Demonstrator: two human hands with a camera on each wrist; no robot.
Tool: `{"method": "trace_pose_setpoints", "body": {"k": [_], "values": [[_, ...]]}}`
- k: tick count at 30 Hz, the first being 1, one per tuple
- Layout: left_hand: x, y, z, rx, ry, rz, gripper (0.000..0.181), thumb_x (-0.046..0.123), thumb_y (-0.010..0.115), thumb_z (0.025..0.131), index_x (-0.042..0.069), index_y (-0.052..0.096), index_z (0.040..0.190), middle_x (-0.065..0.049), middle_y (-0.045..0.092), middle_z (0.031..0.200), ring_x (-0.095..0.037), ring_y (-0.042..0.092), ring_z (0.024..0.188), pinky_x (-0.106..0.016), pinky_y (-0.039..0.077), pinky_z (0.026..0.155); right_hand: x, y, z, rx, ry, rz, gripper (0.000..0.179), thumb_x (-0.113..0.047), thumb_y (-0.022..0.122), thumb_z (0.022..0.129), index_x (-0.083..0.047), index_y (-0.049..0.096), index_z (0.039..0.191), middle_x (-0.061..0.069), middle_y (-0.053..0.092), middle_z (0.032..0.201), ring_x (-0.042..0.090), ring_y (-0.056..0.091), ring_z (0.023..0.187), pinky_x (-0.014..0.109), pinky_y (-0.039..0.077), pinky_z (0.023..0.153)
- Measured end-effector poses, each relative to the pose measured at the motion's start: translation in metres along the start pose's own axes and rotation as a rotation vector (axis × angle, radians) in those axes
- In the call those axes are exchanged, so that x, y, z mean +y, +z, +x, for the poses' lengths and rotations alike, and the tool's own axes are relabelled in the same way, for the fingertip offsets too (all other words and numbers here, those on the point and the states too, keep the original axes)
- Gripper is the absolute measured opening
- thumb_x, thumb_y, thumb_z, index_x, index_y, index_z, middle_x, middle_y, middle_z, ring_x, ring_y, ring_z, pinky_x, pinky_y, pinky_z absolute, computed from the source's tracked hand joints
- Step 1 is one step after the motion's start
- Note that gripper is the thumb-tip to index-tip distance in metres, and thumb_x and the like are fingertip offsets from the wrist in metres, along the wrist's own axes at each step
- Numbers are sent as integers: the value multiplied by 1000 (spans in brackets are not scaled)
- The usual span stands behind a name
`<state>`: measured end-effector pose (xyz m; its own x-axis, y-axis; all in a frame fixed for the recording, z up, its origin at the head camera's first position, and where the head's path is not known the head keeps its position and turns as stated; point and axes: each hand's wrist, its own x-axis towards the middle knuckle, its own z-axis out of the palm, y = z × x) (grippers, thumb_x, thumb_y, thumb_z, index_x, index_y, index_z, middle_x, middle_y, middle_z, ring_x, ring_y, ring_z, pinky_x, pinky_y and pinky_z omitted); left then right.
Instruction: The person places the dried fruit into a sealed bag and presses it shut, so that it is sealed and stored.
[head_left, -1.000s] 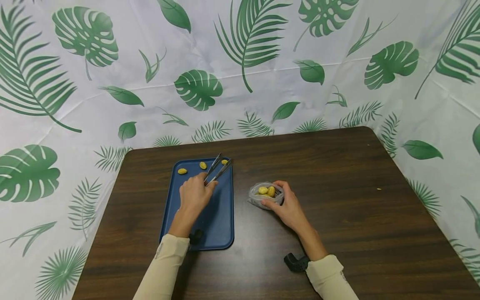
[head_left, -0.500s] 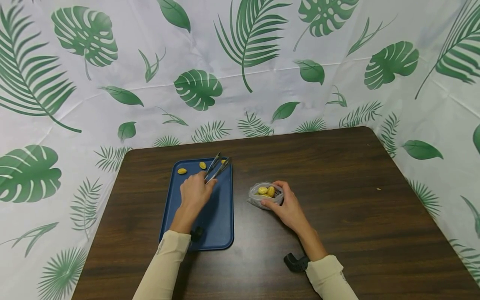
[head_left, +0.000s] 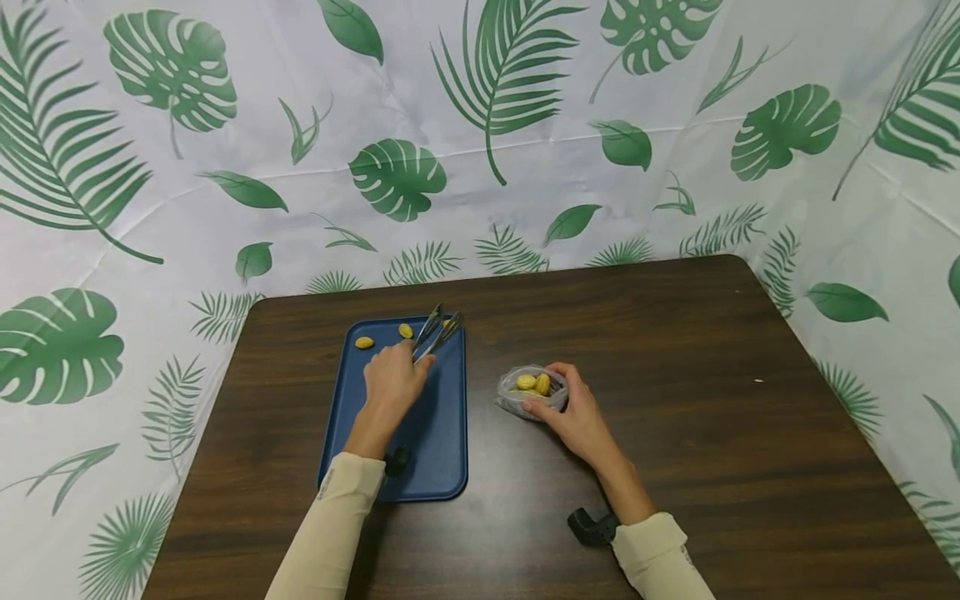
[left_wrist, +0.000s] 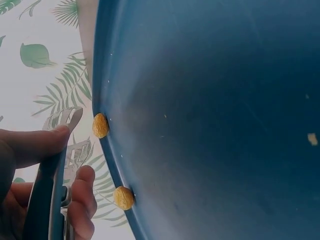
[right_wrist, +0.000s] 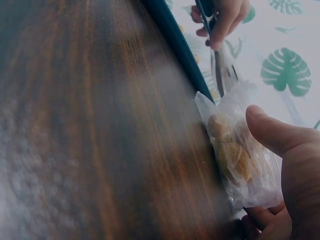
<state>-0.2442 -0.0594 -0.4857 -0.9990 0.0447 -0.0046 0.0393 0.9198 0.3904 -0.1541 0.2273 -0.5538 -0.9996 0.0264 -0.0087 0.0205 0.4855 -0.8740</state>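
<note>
One wood-grain table (head_left: 712,433), dark brown, rounded at its far left and far right corners; near edge out of view. Behind its far edge, a white cloth (head_left: 517,217) printed with green leaves.

One blue tray (head_left: 442,417), rimmed, toward the table's left side. A narrow strip of wood shows between its far edge and the table's, a wider one along its left edge. Wood separates its right edge from one clear plastic bag (head_left: 517,407). Right of the bag and hand, a broad stretch of wood runs to the table's right edge, one pale fleck (head_left: 758,381) on it.

One pair of metal tongs (head_left: 442,335), tips at the tray's far right corner, arms spread apart. Left hand (head_left: 393,379) over the tray, thumb and fingers clamped on the handles.

Along the tray's far edge, all yellow: left piece (head_left: 364,342), near the far left corner; middle piece (head_left: 406,331), just beyond the left hand; right piece (head_left: 447,323), partly hidden by the tongs, contact between them not discernible.

Right hand (head_left: 576,421), well apart from the left, gripping the bag between thumb and fingers. Bag on the table, mouth upward, yellow contents (head_left: 542,384) visible inside.

Two cream sleeves (head_left: 330,529).
</note>
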Motion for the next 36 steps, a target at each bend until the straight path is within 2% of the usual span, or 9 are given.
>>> {"method": "trace_pose_setpoints", "body": {"k": [6,16,26,36], "values": [[0,-1,2,-4,-8,3,34,39,70,98,5,70,96,-8,60,69,-24,54,57,-37,39,54,0,1,1,-9,-5,4,75,-48,81,88,-16,42,144,14,60,134,31,59,117,53,43,101],[1,4,8,-10,-5,12,33,37,69,98,5,72,102,-9,61,72,-25,55,59,-38,40,55,1,-1,1,7,-19,1,74,-46,81,88,-16,43,144,15,61,133,32,59,116,53,44,100],[-5,12,8,-35,-30,30,32,37,67,99,6,67,90,-10,60,72,-27,56,61,-41,42,58,-1,1,0,12,9,-19,75,-47,82,86,-18,43,143,15,59,135,36,56,120,58,42,103],[-4,13,6,-19,1,19,24,29,66,101,6,72,102,-10,63,74,-27,58,64,-42,45,60,0,0,-1,9,-2,-12,74,-46,82,87,-17,43,143,15,59,135,34,56,119,58,42,102]]}}
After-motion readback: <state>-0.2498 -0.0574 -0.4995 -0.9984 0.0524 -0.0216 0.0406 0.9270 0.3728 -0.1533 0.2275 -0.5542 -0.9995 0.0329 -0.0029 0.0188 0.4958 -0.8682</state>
